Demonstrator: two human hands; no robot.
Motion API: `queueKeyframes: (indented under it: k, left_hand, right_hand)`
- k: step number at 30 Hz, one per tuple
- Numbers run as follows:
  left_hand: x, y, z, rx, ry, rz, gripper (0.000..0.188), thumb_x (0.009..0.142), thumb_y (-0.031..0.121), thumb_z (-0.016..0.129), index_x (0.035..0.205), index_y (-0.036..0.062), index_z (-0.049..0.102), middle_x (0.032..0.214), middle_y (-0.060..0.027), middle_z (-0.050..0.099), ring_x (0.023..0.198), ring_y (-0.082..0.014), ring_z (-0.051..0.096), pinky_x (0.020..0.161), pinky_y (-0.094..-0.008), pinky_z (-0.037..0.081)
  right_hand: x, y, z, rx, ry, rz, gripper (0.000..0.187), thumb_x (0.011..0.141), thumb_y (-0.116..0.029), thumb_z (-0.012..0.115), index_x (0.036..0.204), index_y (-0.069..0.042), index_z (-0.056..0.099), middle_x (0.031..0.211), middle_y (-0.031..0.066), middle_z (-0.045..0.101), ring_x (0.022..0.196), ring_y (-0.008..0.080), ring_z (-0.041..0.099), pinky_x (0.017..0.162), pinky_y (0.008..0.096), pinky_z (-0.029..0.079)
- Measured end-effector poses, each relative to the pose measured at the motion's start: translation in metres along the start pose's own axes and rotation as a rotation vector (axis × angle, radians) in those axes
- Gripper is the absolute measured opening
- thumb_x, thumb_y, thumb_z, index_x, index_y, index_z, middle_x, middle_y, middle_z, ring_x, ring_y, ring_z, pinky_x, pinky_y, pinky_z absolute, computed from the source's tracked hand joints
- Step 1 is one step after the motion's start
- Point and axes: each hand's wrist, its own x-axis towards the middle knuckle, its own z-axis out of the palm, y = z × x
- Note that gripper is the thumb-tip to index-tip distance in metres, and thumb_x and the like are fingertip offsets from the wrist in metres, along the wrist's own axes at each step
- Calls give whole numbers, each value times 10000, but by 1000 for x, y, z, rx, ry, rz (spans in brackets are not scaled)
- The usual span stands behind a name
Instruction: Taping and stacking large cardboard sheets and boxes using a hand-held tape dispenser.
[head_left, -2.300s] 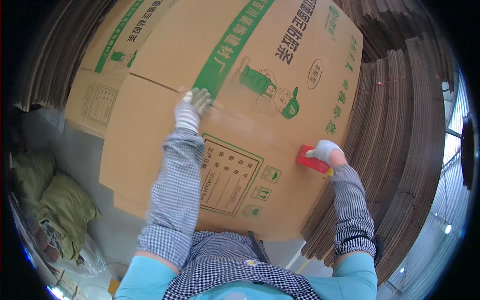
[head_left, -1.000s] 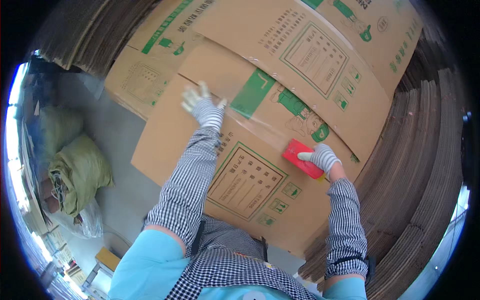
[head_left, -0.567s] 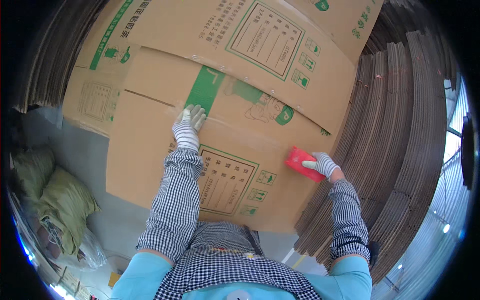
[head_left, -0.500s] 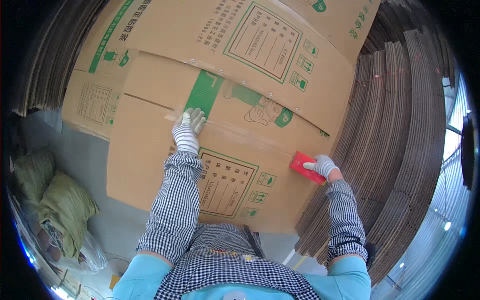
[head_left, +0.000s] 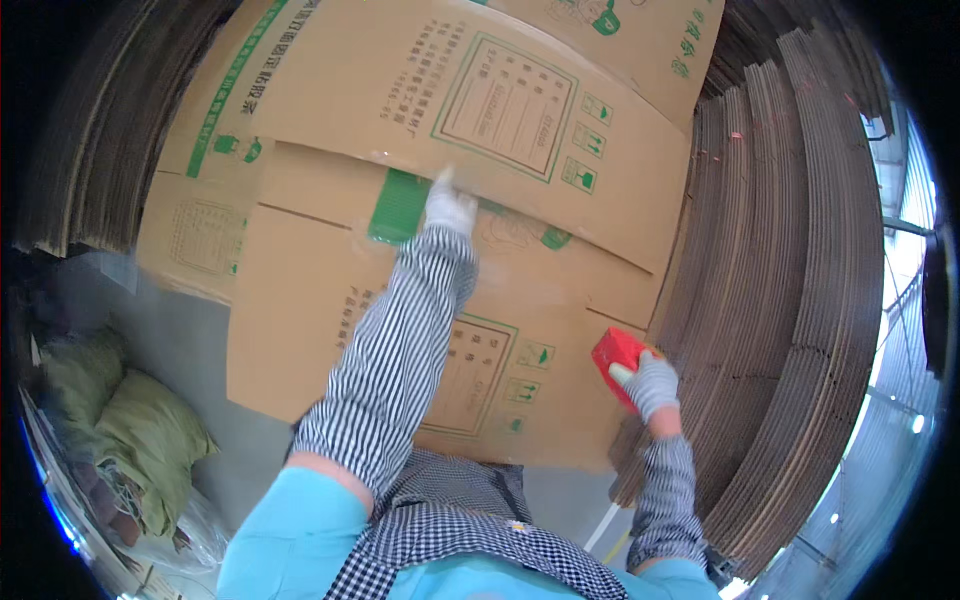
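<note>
My left hand (head_left: 450,207), in a white glove, reaches forward to the lower edge of the upper cardboard sheet (head_left: 330,105). Its fingers are smeared by motion, so I cannot tell whether they grip that edge. Below it lies another flat cardboard box (head_left: 290,300) with a green printed band and a framed label, partly hidden by my left forearm. At the right, my right hand (head_left: 655,385), also gloved, is closed around a red tape dispenser (head_left: 618,352), above the right part of the lower box.
Tall stacks of flattened cardboard (head_left: 770,300) stand close along the right side. Another stack (head_left: 95,130) rises at the far left. Green woven sacks (head_left: 155,440) and clear plastic (head_left: 195,530) lie on the grey floor at the lower left.
My left hand has moved forward and right, from the green band to the upper sheet's edge. My right hand has shifted slightly right and down, with the tape dispenser now turned more upright.
</note>
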Motion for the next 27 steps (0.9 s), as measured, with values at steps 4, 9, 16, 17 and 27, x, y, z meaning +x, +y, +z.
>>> queueKeyframes:
  k: [4, 9, 16, 17, 27]
  left_hand:
    - [-17, -8, 48, 328, 78, 131, 646, 907, 358, 675, 1419, 44, 436, 1433, -123, 485, 1279, -292, 460, 1080, -405, 385]
    - [-29, -9, 14, 528, 39, 410, 672, 893, 388, 709, 1407, 21, 480, 1365, -99, 557, 1196, -246, 530, 1054, -336, 403]
    - [-91, 51, -137, 836, -79, 508, 527, 956, 395, 627, 1328, 35, 527, 1198, -106, 639, 1036, -231, 643, 888, -334, 534]
    - [-111, 43, -130, 742, 1, 372, 577, 968, 433, 591, 1371, 37, 475, 1273, -133, 584, 1117, -273, 603, 944, -413, 522]
    - [-51, -52, -215, 916, 630, -203, 840, 876, 741, 485, 1046, -62, 663, 848, -219, 708, 633, -336, 682, 594, -478, 588]
  right_hand:
    - [-92, 25, 67, 179, -78, 128, 759, 748, -687, 628, 1105, -18, 620, 998, 270, 686, 987, 406, 660, 911, 479, 500]
    - [-129, 78, 204, 382, -245, 254, 782, 708, -684, 698, 1085, 1, 691, 994, 277, 689, 977, 400, 669, 864, 463, 522]
    - [-30, 19, 253, 620, -427, 145, 789, 773, -681, 640, 1110, 31, 681, 1031, 262, 690, 1004, 384, 668, 881, 433, 517]
    - [-26, 20, 254, 630, -417, 157, 789, 773, -681, 640, 1110, 31, 681, 1031, 262, 690, 1004, 384, 668, 881, 433, 517]
    - [-76, 37, 277, 700, -444, 203, 689, 773, -657, 666, 1049, -28, 716, 962, 222, 714, 954, 354, 689, 825, 426, 519]
